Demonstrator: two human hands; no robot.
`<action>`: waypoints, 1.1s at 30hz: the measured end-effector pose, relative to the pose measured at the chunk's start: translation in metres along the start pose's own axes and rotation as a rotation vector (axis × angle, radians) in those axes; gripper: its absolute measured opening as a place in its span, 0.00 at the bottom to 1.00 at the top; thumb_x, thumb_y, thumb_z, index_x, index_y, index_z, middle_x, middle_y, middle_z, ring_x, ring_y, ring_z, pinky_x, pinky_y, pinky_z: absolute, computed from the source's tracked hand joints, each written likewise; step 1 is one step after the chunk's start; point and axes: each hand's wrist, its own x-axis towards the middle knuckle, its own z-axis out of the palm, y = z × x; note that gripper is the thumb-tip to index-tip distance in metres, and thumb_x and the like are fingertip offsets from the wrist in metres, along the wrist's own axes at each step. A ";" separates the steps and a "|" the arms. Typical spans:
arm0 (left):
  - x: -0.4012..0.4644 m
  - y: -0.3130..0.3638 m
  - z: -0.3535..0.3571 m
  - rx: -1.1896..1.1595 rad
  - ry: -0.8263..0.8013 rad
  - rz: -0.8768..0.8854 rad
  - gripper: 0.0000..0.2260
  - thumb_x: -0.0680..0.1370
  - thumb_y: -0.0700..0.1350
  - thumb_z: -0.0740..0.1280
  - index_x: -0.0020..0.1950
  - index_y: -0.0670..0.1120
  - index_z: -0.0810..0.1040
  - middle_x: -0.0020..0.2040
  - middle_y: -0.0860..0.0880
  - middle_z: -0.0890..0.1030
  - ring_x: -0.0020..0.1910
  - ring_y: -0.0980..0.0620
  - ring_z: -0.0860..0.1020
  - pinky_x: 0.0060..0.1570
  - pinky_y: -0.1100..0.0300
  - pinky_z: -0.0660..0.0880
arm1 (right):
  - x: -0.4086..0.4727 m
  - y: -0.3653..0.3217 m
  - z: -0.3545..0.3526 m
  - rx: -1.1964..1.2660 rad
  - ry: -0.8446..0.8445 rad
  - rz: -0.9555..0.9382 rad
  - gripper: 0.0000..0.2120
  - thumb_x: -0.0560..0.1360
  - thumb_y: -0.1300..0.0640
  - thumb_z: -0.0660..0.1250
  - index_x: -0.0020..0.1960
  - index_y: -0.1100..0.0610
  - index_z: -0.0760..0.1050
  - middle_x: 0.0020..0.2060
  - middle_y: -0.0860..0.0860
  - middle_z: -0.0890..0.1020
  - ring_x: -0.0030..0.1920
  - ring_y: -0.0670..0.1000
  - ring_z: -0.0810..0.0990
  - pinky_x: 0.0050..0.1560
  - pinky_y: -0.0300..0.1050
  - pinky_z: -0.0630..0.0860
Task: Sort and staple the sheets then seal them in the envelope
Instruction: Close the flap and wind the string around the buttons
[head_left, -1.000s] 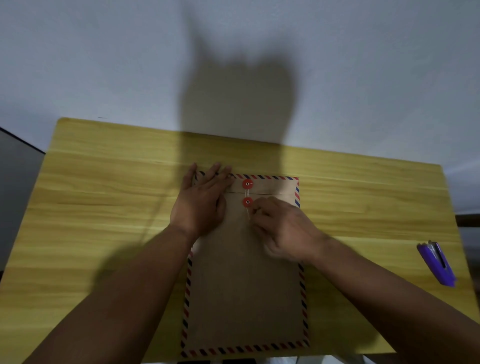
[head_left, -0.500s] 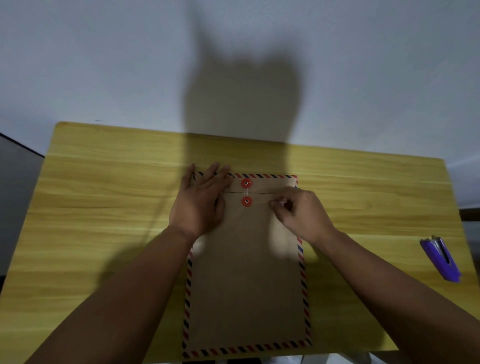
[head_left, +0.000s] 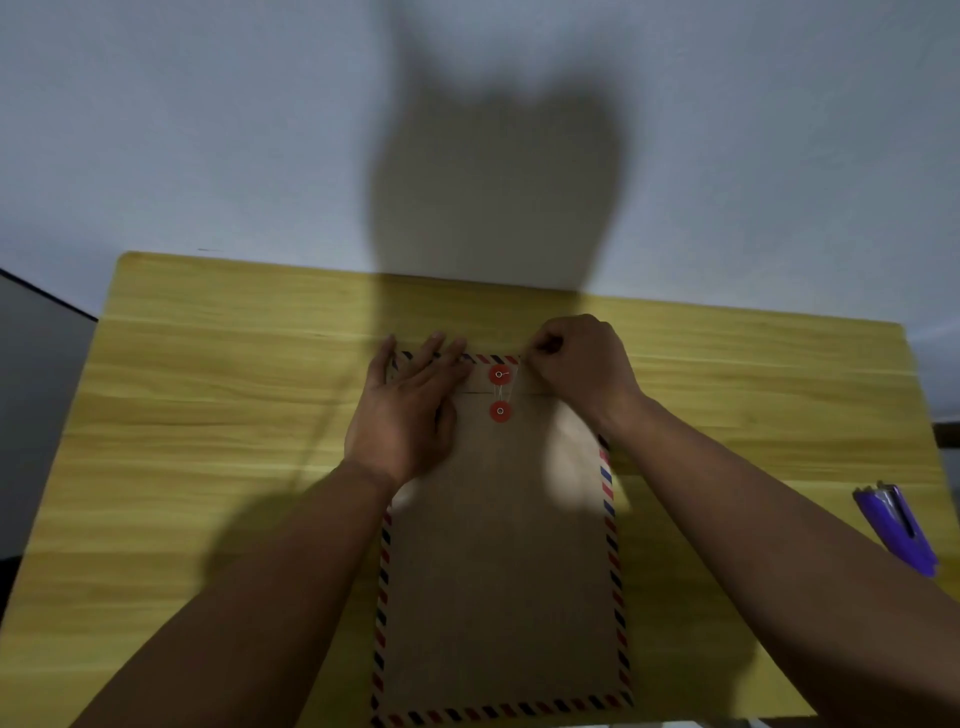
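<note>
Right hand (head_left: 582, 364) fingers curled, pinching the thin string (head_left: 506, 391) at the envelope (head_left: 498, 561) far right corner. Left hand (head_left: 410, 410) flat, fingers spread, pressing the flap's left side. Envelope lies centred on the yellow table (head_left: 218, 415); purple stapler (head_left: 896, 527) far right.

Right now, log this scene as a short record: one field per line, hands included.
surface: yellow wooden table
envelope: brown envelope with red and blue striped border, lying flat, flap end away from the person
closure: two red buttons, upper button on the flap, lower button on the body, thin string between them
left hand: left hand flat, pressing the envelope's upper left part
right hand: right hand at the upper right corner, fingers curled, apparently pinching the string
stapler: purple stapler near the table's right edge, untouched
sheets: not visible
</note>
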 end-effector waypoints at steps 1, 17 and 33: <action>0.000 0.000 0.000 0.000 0.004 0.001 0.22 0.78 0.44 0.60 0.71 0.47 0.79 0.76 0.50 0.75 0.79 0.49 0.68 0.77 0.33 0.59 | 0.003 -0.003 0.000 -0.035 -0.007 -0.014 0.06 0.73 0.54 0.68 0.41 0.51 0.84 0.39 0.46 0.86 0.42 0.49 0.84 0.44 0.49 0.82; -0.001 -0.001 0.000 -0.009 0.012 0.018 0.23 0.77 0.45 0.62 0.72 0.48 0.79 0.76 0.50 0.75 0.79 0.49 0.69 0.76 0.32 0.59 | -0.017 -0.024 0.026 -0.273 -0.106 -0.568 0.16 0.78 0.49 0.58 0.49 0.52 0.83 0.43 0.53 0.82 0.42 0.58 0.83 0.37 0.45 0.68; -0.001 0.000 0.001 -0.029 0.017 0.008 0.21 0.79 0.44 0.60 0.71 0.47 0.79 0.77 0.51 0.74 0.80 0.50 0.67 0.79 0.34 0.56 | -0.067 0.051 0.014 -0.315 0.018 -0.755 0.10 0.69 0.64 0.74 0.48 0.55 0.85 0.41 0.51 0.80 0.38 0.54 0.79 0.33 0.42 0.67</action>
